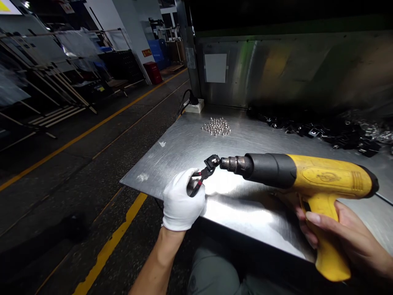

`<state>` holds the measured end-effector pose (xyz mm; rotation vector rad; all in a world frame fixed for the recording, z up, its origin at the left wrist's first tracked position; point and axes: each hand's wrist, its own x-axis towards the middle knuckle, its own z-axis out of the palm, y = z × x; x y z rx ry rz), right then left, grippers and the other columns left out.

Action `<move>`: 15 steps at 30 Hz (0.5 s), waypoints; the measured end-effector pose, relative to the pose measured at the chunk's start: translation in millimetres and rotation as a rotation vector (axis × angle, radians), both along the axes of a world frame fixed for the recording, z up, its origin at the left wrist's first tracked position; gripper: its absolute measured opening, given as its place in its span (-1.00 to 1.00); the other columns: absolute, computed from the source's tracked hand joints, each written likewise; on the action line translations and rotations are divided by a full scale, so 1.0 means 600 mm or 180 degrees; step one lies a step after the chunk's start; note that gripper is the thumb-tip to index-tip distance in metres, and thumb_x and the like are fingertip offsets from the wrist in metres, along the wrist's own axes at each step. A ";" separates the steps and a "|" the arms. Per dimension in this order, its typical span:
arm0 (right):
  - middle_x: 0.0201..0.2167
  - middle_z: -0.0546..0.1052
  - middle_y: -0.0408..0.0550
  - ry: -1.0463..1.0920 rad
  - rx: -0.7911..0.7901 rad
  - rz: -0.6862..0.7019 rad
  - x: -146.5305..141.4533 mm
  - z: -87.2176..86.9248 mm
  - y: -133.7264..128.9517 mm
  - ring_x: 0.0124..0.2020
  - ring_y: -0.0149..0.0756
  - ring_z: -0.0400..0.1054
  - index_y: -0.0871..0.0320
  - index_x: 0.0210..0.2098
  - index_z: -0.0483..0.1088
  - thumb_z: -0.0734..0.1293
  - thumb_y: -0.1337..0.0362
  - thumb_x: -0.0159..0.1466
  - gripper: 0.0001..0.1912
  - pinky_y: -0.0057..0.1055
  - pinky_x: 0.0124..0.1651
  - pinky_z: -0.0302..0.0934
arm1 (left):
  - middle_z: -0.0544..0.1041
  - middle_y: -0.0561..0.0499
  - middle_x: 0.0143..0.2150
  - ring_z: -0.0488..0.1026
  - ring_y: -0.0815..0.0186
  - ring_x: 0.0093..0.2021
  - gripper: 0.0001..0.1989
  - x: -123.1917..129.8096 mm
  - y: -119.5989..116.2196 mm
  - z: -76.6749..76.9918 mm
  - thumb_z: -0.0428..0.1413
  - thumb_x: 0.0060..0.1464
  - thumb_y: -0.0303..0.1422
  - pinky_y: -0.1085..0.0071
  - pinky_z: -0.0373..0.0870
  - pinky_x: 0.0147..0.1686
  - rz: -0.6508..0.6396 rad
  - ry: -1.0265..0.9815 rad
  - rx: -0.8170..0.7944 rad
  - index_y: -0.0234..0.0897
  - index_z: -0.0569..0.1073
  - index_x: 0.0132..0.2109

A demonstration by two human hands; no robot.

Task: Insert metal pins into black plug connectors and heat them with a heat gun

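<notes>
My left hand (183, 203), in a white glove, is closed around the handles of pliers (204, 175) with red and black grips. A small black part (211, 162) sits at the jaws of the pliers. My bare right hand (334, 229) grips the handle of a yellow and black heat gun (325, 174). Its stepped metal nozzle points left, with the tip right beside the black part. Whether they touch is hard to tell. Both tools are above the metal table (181, 143).
Small silver pieces (216, 126) stand grouped on the table behind the pliers. A white power strip (195, 106) with a black plug is at the back corner. Black and metal parts (319, 131) lie piled along the back right. Racks (61, 82) stand beyond the floor at left.
</notes>
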<state>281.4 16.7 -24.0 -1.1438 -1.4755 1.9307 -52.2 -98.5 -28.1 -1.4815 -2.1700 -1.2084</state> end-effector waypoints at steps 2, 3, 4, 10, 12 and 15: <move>-0.35 0.46 -0.09 -0.0002 -0.0008 -0.0065 -0.002 0.006 -0.003 -0.56 -0.29 0.30 0.07 -0.21 0.43 0.48 0.00 0.15 -0.65 -0.36 -0.60 0.25 | 0.63 -0.04 -0.12 0.58 0.17 -0.08 -0.65 0.000 0.001 -0.001 0.13 -0.01 -0.53 0.30 0.48 0.01 0.0001 -0.0008 -0.0024 -0.23 0.54 -0.04; -0.35 0.46 -0.08 0.0002 0.0005 -0.0096 -0.003 0.007 -0.004 -0.56 -0.29 0.30 0.08 -0.21 0.43 0.48 0.00 0.15 -0.65 -0.36 -0.59 0.25 | 0.63 -0.04 -0.11 0.58 0.16 -0.08 -0.65 0.001 0.001 -0.001 0.13 -0.01 -0.52 0.29 0.48 0.01 0.0008 -0.0010 -0.0039 -0.22 0.53 -0.04; -0.36 0.45 -0.08 0.0011 0.0020 -0.0102 -0.004 0.008 -0.004 -0.56 -0.29 0.30 0.08 -0.22 0.44 0.48 0.00 0.15 -0.65 -0.36 -0.59 0.25 | 0.63 -0.04 -0.11 0.58 0.15 -0.08 -0.66 0.001 0.001 0.000 0.13 0.00 -0.52 0.28 0.48 0.01 0.0021 -0.0010 -0.0052 -0.21 0.53 -0.04; -0.35 0.45 -0.07 0.0058 -0.0009 0.0075 -0.005 0.000 0.001 -0.55 -0.28 0.32 0.07 -0.20 0.43 0.49 0.00 0.15 -0.65 -0.34 -0.58 0.27 | 0.63 -0.04 -0.12 0.59 0.16 -0.09 -0.66 -0.001 -0.003 0.004 0.14 0.00 -0.52 0.30 0.48 0.01 0.0058 0.0052 -0.0048 -0.23 0.53 -0.05; -0.33 0.45 -0.07 0.0028 -0.0009 -0.0079 -0.001 0.004 -0.001 -0.55 -0.31 0.31 0.08 -0.21 0.44 0.49 0.00 0.14 -0.63 -0.36 -0.58 0.25 | 0.63 -0.04 -0.12 0.58 0.17 -0.09 -0.66 -0.004 0.000 0.001 0.14 -0.01 -0.52 0.29 0.48 0.00 0.0016 0.0040 -0.0009 -0.24 0.54 -0.05; -0.36 0.46 -0.09 -0.0011 -0.0013 -0.0225 0.006 0.018 -0.008 -0.56 -0.32 0.30 0.09 -0.23 0.44 0.52 -0.02 0.11 -0.61 -0.36 -0.59 0.23 | 0.63 -0.04 -0.12 0.58 0.15 -0.08 -0.65 -0.001 0.011 -0.007 0.14 -0.01 -0.53 0.26 0.48 0.02 -0.0019 -0.0026 0.0008 -0.25 0.55 -0.04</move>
